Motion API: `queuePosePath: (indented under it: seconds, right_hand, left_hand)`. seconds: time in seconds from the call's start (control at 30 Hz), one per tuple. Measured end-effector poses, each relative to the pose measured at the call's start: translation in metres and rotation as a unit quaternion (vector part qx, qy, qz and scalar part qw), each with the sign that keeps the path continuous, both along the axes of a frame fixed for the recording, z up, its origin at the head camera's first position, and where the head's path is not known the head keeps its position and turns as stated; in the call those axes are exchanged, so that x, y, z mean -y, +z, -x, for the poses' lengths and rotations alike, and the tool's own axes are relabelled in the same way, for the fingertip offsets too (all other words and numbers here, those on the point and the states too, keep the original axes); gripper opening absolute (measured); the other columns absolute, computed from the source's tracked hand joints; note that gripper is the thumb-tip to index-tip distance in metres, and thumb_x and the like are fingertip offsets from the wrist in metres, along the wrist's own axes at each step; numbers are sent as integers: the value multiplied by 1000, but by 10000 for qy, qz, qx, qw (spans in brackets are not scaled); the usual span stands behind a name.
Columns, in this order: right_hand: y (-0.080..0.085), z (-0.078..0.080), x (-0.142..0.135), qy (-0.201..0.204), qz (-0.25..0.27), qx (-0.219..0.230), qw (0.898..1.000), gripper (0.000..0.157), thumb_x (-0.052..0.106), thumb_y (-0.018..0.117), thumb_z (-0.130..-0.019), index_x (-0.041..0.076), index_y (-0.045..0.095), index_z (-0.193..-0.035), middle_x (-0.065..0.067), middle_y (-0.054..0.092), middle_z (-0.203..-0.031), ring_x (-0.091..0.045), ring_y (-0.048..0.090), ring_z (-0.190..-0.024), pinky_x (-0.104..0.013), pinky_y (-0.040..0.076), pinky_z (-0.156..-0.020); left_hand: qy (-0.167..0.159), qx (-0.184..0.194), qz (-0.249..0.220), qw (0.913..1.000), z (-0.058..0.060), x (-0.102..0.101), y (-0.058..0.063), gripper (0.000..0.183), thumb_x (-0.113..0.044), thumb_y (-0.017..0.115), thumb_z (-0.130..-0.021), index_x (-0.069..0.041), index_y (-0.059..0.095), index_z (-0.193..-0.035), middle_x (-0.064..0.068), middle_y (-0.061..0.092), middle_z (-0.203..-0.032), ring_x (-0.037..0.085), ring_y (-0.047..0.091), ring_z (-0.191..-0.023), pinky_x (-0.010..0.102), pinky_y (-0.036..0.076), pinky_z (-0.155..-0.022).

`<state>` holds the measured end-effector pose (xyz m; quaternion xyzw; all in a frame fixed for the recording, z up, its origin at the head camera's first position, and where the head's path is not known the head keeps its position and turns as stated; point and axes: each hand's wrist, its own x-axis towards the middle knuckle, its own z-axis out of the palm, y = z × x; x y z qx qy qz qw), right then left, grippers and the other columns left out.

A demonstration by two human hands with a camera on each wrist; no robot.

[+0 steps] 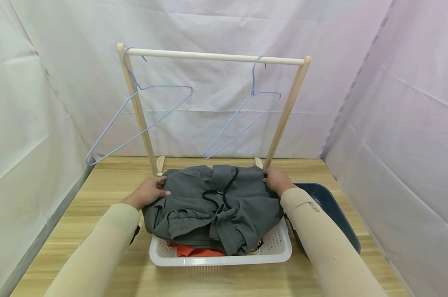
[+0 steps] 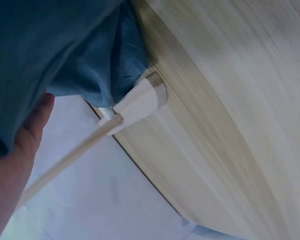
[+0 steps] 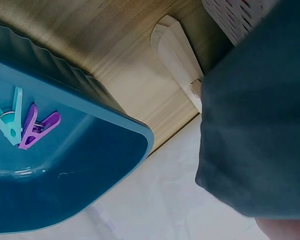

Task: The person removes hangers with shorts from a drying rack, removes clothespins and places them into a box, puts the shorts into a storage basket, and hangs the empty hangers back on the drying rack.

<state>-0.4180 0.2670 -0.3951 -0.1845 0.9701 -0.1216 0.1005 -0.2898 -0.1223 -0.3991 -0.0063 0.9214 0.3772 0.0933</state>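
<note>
A dark grey garment [image 1: 197,198] with a black drawstring and gathered cuffs lies bunched over a white plastic basket [image 1: 276,259]. On its left edge, my left hand [image 1: 148,192] grips the cloth; that cloth looks blue in the left wrist view. My right hand [image 1: 277,180] holds the opposite upper edge. In the right wrist view the hanging fabric [image 3: 260,120] hides most of that hand. Orange cloth [image 1: 197,251] shows in the basket beneath the garment, and whatever else lies there is mostly covered.
Behind the basket stands a wooden rack with a white rail [image 1: 209,55]. Two blue hangers, one left [image 1: 142,134] and one right [image 1: 242,128], hang from it. A dark blue tub [image 3: 90,165] at the right holds clothespins, including a purple clothespin [image 3: 37,127].
</note>
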Motion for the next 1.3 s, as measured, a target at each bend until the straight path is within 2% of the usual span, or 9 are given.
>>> queuePosePath:
  seconds: [0.1,0.27,0.43,0.57,0.67,0.83,1.03,1.17,1.3]
  right_hand:
    - [0,0,0,-35,36,-33,10000,33,9,58,-96,-2,60,-127,-24,60,-124,-37,58,-113,-49,49,-91]
    - [0,-1,0,-180,105,-144,9997,24,11,59,-95,1,67,-116,-20,65,-114,-33,62,-99,-47,51,-82]
    - [-2,0,-1,-310,130,-301,9990,20,11,59,-95,3,69,-110,-18,67,-109,-31,63,-92,-46,51,-79]
    - [-4,2,0,-470,101,-407,9980,19,11,58,-96,5,70,-108,-16,68,-107,-28,63,-87,-44,52,-75]
    - [-4,2,1,-581,82,-481,9971,18,11,58,-96,5,71,-106,-16,69,-105,-27,63,-84,-44,52,-72]
    - [0,0,3,-633,36,-641,9959,16,9,58,-95,6,72,-102,-15,69,-103,-28,64,-85,-45,53,-72]
    - [3,-4,2,-492,10,-779,9957,17,6,58,-94,5,72,-104,-16,69,-105,-31,65,-91,-46,54,-76]
    - [7,-8,1,-391,146,-846,9955,20,6,56,-95,7,72,-107,-16,69,-109,-33,65,-96,-48,53,-80]
    - [16,-14,-1,-225,435,-964,9941,21,6,55,-95,7,71,-108,-17,68,-110,-34,64,-98,-48,53,-81]
  left_hand:
    - [-11,-282,325,9991,-1,-4,2,58,-8,63,-91,21,37,-135,38,48,-130,49,47,-123,55,40,-103]
    - [53,-694,988,9927,-3,-10,6,48,-7,66,-89,22,49,-124,37,56,-120,49,53,-115,55,45,-97]
    - [243,-878,1255,9879,-6,-17,10,37,-6,68,-87,19,58,-113,35,60,-111,47,58,-105,53,49,-89]
    - [370,-906,1456,9845,-6,-21,12,21,-7,69,-87,11,59,-89,23,60,-83,34,58,-78,44,49,-71]
    - [425,-842,1673,9814,-6,-24,14,19,-8,69,-88,3,55,-79,14,56,-74,27,52,-69,40,46,-65]
    - [342,-809,2025,9753,-5,-30,15,14,-7,67,-88,1,60,-78,14,63,-78,27,59,-74,44,51,-70]
    - [0,-832,2449,9660,-3,-33,17,18,-3,64,-88,-4,61,-71,12,63,-74,27,63,-75,43,53,-70]
    - [115,-736,2195,9728,-6,-32,19,16,-2,61,-90,-3,63,-75,14,65,-80,28,62,-77,44,52,-71]
    - [311,-921,1830,9783,-10,-32,22,12,-2,58,-92,1,68,-86,19,68,-90,31,64,-84,46,52,-75]
